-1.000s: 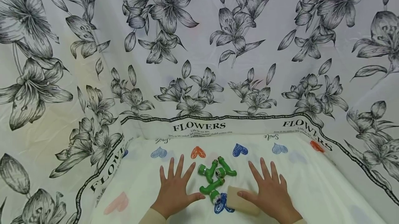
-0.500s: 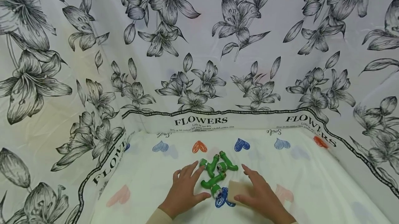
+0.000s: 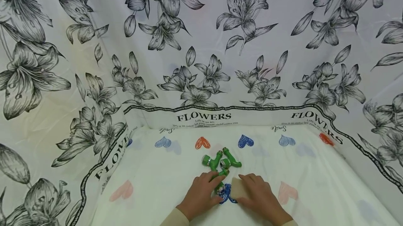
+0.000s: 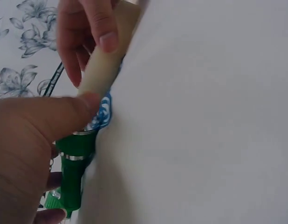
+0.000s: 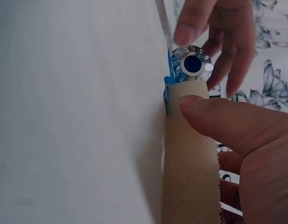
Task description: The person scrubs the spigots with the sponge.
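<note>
Three green water taps with silver trim lie together on the white cloth in the head view. My left hand point(image 3: 199, 192) curls its fingers over the nearest tap point(image 3: 225, 172) and covers much of it. The left wrist view shows that tap point(image 4: 72, 182) with the thumb at its collar and fingertips behind its far end. My right hand point(image 3: 261, 196) holds a beige sponge block point(image 3: 238, 189) between thumb and fingers. In the right wrist view the thumb lies on the porous sponge point(image 5: 190, 154), with fingers behind it. Both hands are close to each other.
Just beyond my left hand lie the second tap point(image 3: 214, 162) and the third tap point(image 3: 232, 159), nearly touching. The white cloth point(image 3: 157, 173) bears printed hearts. A flower-printed curtain point(image 3: 207, 89) rises behind and at both sides.
Both hands have moved inward from a spread pose beside the things. My left fingers have come over the nearest tap, and my right hand has taken hold of the sponge.
</note>
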{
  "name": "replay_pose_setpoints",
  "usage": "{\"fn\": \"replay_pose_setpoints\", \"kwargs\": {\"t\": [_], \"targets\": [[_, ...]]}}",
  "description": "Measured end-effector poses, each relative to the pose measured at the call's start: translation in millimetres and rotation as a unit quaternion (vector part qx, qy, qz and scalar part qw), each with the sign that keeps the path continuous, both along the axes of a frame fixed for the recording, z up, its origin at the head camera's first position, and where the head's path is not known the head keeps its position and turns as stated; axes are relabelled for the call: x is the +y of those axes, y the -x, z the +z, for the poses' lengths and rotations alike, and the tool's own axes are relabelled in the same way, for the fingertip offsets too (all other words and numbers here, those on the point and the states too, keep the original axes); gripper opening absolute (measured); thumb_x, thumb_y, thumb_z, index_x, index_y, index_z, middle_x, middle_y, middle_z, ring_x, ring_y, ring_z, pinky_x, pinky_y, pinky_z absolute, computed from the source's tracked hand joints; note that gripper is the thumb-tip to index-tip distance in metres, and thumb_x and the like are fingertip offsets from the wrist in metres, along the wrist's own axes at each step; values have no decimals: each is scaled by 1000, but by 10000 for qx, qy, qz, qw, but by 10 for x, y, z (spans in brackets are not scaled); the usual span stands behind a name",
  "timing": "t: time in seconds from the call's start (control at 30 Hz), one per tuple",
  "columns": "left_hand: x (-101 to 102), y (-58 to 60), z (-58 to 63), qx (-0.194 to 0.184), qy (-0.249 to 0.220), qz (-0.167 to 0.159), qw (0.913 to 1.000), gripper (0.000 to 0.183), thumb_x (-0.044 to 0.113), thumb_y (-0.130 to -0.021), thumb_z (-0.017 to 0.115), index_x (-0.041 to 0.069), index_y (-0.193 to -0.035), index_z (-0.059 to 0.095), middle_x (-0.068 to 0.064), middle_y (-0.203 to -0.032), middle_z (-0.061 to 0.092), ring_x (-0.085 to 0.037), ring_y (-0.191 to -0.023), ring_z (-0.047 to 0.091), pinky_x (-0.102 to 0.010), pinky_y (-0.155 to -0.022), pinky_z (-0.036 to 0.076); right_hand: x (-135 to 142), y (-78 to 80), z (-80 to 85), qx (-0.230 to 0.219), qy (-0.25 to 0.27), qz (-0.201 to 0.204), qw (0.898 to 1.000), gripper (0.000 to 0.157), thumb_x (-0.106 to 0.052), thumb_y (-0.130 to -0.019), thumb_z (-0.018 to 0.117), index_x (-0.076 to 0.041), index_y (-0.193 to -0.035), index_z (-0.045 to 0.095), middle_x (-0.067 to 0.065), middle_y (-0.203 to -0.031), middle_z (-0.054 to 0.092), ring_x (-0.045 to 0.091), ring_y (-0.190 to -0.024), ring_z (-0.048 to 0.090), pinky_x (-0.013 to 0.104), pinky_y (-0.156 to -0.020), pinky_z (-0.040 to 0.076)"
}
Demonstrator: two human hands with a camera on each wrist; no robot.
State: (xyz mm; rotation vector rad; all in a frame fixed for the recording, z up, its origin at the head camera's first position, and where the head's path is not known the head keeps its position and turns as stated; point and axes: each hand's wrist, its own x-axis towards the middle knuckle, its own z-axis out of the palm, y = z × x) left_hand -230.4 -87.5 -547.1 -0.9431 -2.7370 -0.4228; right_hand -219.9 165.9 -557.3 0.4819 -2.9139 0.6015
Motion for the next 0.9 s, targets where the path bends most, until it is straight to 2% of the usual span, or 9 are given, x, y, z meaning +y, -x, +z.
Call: {"fn": "replay_pose_setpoints", "kwargs": {"t": [0.1,0.23,0.47,0.53,0.67,0.77,0.9], "targets": [[31,19,-41,139,359,-8,9993,66,48,-81,73,38,-140,45,4,-136,46,-19,-114,47,-44,-81,46,-4,23,-8,-103,-57,27,9999,77,-67,-69,72,-22,-130,58,-9,-114,52,14,-98,45,40,-75,41],[49,37,-75,248,526,-67,9983,54,41,-83,74,42,-133,52,4,-135,47,-20,-111,46,-44,-79,45,-14,45,-18,-251,-116,-100,9996,77,-69,-67,72,-22,-126,60,-8,-110,51,14,-93,43,39,-72,41],[77,43,-85,550,875,-308,9942,50,37,-87,70,49,-132,51,7,-134,48,-21,-104,45,-45,-79,43,15,19,0,12,-83,-455,9989,76,-66,-70,72,-21,-129,59,-5,-111,52,14,-90,45,38,-72,43],[82,51,-85,608,1048,-423,9917,49,34,-89,68,51,-132,49,8,-131,49,-23,-103,44,-45,-80,42,31,14,26,82,109,-608,9981,77,-65,-71,72,-19,-131,57,-4,-110,53,14,-91,46,37,-74,44],[77,84,-59,378,1267,-624,9893,49,26,-91,67,52,-129,51,9,-127,51,-24,-101,43,-46,-81,43,62,-1,107,145,653,-847,9942,77,-63,-72,73,-18,-133,56,-3,-109,53,15,-92,46,35,-77,46],[64,116,-28,256,1291,-724,9887,48,24,-90,68,51,-126,54,10,-125,53,-22,-97,43,-44,-78,44,88,-30,185,254,1038,-898,9902,76,-59,-73,75,-18,-133,55,-2,-109,52,16,-92,46,35,-77,46],[37,153,-28,399,1128,-735,9901,43,23,-91,67,48,-124,57,11,-124,54,-17,-93,44,-37,-76,45,114,-78,306,449,1505,-981,9827,77,-58,-73,75,-17,-134,54,-1,-108,51,16,-92,46,35,-76,47]]}}
